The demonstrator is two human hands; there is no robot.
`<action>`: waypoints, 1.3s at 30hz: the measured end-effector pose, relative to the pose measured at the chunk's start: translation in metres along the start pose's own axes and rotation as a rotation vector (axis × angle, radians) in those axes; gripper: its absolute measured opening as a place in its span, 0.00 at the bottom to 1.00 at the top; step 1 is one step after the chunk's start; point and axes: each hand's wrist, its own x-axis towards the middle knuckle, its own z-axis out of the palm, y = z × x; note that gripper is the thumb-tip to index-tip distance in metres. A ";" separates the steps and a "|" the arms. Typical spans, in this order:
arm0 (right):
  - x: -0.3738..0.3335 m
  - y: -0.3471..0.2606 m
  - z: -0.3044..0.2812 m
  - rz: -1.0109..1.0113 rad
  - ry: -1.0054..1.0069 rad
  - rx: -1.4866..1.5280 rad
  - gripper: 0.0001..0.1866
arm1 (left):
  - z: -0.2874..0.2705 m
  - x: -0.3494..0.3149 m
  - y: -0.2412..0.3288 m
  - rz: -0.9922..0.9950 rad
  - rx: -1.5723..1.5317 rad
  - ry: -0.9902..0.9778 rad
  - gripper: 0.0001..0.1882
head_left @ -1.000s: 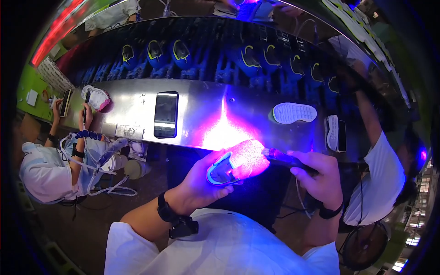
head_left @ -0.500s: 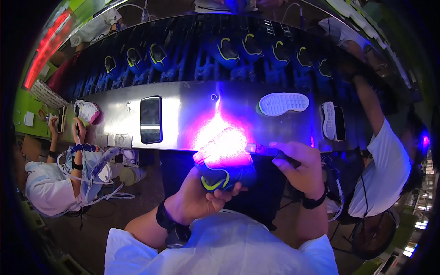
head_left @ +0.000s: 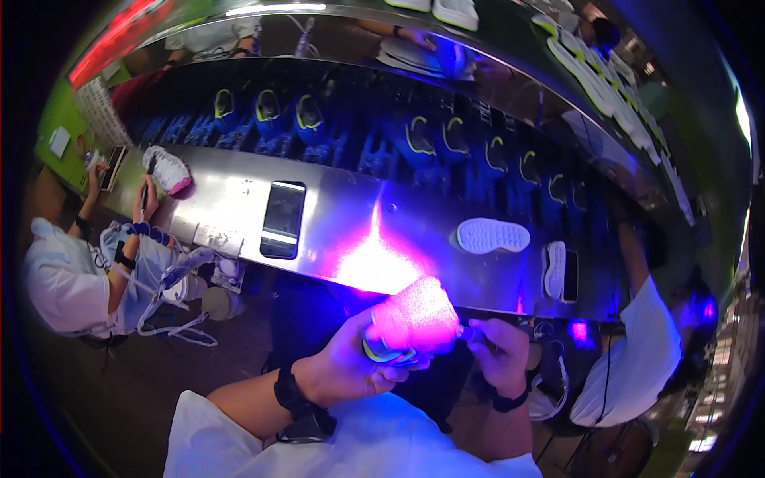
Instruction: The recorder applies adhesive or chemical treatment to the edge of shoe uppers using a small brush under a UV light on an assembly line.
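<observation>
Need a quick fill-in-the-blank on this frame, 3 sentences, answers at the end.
1. The left hand holds a shoe lit bright ____ by the light.
2. The right hand grips a small ____ aimed at the shoe.
3. A dark phone lies flat on the ____ table, left of a white sole.

Missing words: pink; torch; metal
</observation>
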 end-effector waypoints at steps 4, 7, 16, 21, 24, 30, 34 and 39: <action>0.015 -0.007 0.006 0.147 -0.024 -0.045 0.23 | 0.019 -0.002 0.016 0.258 0.472 0.125 0.36; 0.048 -0.019 0.019 0.276 0.075 -0.071 0.21 | 0.038 -0.007 0.029 0.346 0.807 0.149 0.37; 0.008 0.007 0.037 0.259 -0.039 0.231 0.21 | 0.094 0.003 0.070 0.822 1.520 0.314 0.41; 0.010 0.034 0.015 0.375 0.028 0.197 0.20 | 0.123 0.025 0.145 0.826 1.752 0.676 0.31; -0.008 0.087 0.009 0.438 0.077 0.211 0.20 | 0.131 0.050 0.244 0.957 1.981 1.009 0.32; -0.018 0.113 -0.005 0.605 0.348 0.524 0.10 | 0.211 0.091 0.350 0.743 2.582 1.594 0.28; -0.004 0.093 -0.023 0.802 0.347 0.446 0.09 | 0.181 0.108 0.431 1.042 2.648 1.734 0.24; -0.005 0.112 -0.021 0.791 0.377 0.390 0.12 | 0.160 0.123 0.508 1.107 2.744 1.604 0.24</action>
